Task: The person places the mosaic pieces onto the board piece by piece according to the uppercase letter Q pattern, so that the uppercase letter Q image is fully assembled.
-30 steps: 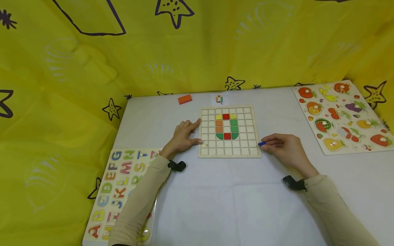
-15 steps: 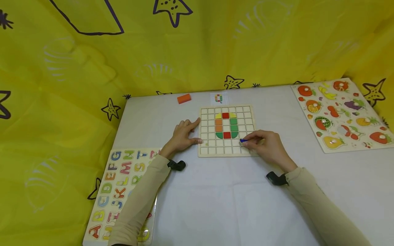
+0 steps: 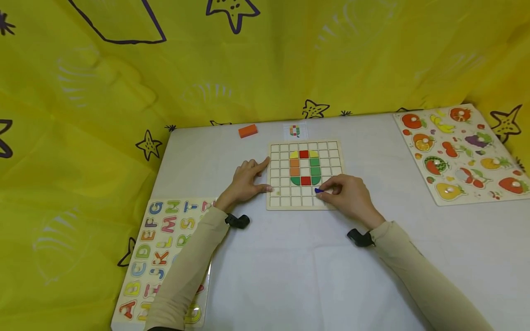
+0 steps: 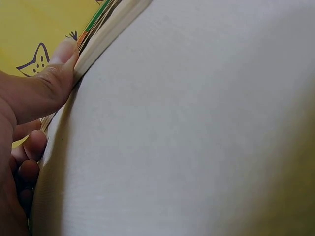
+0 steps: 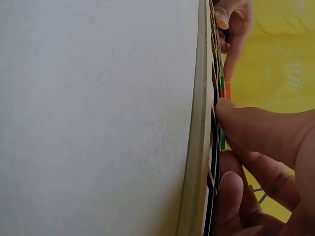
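Observation:
A wooden grid board (image 3: 285,202) lies on the white table with colored tiles set in a ring: red (image 3: 305,181), green, orange and yellow. My left hand (image 3: 245,183) is at the board's left side, index finger along the edge and thumb (image 4: 54,81) resting on the rim. My right hand (image 3: 348,195) pinches a small dark blue tile (image 3: 318,190) between thumb and fingertips. That tile is over the grid just below the ring's lower right green corner tile (image 3: 316,180). In the right wrist view my right thumb (image 5: 256,125) mostly hides it.
Behind the board lies a small pattern card (image 3: 295,131), with an orange block (image 3: 248,131) to its left. An alphabet puzzle board (image 3: 141,276) lies under the left forearm. A fruit puzzle board (image 3: 459,156) lies at the right. A yellow patterned cloth (image 3: 265,59) hangs behind.
My right hand has carried the blue tile leftward from beside the board's right edge to over the grid under the ring. My left hand has stayed at the left edge.

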`<state>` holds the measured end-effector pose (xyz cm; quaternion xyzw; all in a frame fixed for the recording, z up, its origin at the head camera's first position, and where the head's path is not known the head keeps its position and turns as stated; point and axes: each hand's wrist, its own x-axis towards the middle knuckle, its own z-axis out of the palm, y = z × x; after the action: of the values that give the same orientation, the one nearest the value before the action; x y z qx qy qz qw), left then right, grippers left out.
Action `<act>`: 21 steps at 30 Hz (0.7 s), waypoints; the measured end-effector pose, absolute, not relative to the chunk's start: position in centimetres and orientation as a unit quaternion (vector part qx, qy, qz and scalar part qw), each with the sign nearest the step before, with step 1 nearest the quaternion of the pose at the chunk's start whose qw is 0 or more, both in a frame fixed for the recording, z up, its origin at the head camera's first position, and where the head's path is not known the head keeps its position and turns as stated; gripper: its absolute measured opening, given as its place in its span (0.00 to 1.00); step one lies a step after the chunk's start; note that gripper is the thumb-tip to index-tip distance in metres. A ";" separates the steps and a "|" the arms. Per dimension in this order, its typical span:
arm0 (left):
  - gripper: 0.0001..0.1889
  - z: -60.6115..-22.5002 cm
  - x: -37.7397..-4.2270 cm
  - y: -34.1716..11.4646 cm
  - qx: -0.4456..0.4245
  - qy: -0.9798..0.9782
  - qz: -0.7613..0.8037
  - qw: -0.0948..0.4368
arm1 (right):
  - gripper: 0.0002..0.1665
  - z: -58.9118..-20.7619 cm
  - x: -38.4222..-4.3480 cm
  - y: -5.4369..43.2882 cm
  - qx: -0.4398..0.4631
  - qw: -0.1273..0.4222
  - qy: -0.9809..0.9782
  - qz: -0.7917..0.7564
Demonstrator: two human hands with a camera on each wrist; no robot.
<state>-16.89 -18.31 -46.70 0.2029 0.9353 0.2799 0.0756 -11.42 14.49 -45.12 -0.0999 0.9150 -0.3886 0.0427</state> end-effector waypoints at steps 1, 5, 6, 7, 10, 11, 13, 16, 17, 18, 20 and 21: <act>0.51 -46.7 -16.9 -18.3 0.203 0.935 0.280 0.075 | 0.09 -45.1 -11.5 14.5 -0.098 0.046 0.917 -0.384; 0.51 -46.7 -16.9 -18.3 0.202 0.936 0.279 0.074 | 0.08 -45.0 -11.6 14.4 -0.098 0.050 0.921 -0.375; 0.51 -46.8 -16.9 -18.3 0.201 0.936 0.279 0.074 | 0.08 -45.0 -11.6 14.4 -0.099 0.050 0.921 -0.374; 0.51 -46.8 -16.9 -18.3 0.201 0.936 0.278 0.073 | 0.08 -45.0 -11.6 14.4 -0.101 0.051 0.920 -0.374; 0.51 -46.7 -16.9 -18.2 0.202 0.937 0.277 0.074 | 0.10 -44.9 -11.7 14.8 -0.107 0.056 0.918 -0.378; 0.51 -46.7 -17.0 -18.2 0.203 0.936 0.277 0.074 | 0.10 -44.8 -11.7 14.9 -0.108 0.058 0.917 -0.380; 0.51 -46.7 -17.0 -18.2 0.204 0.935 0.281 0.075 | 0.11 -44.6 -11.7 15.4 -0.109 0.061 0.915 -0.385; 0.50 -46.7 -17.0 -18.5 0.198 0.926 0.311 0.083 | 0.15 -43.8 -11.7 16.6 -0.102 0.041 0.915 -0.387; 0.49 -46.7 -17.0 -18.6 0.192 0.921 0.327 0.086 | 0.18 -43.5 -11.8 17.2 -0.100 0.025 0.919 -0.381; 0.47 -46.7 -16.9 -18.8 0.185 0.917 0.343 0.085 | 0.21 -43.1 -11.8 18.0 -0.097 0.005 0.924 -0.370; 0.44 -46.4 -16.5 -19.3 0.162 0.914 0.364 0.077 | 0.30 -42.2 -12.0 20.0 -0.094 -0.039 0.936 -0.337; 0.43 -46.1 -16.2 -19.6 0.150 0.915 0.368 0.068 | 0.36 -41.6 -12.1 21.1 -0.090 -0.057 0.945 -0.311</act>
<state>-16.21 -19.64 -46.14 0.1499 0.9150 0.3683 0.0683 -12.14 21.15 -41.63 -0.0903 0.9445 -0.3106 -0.0572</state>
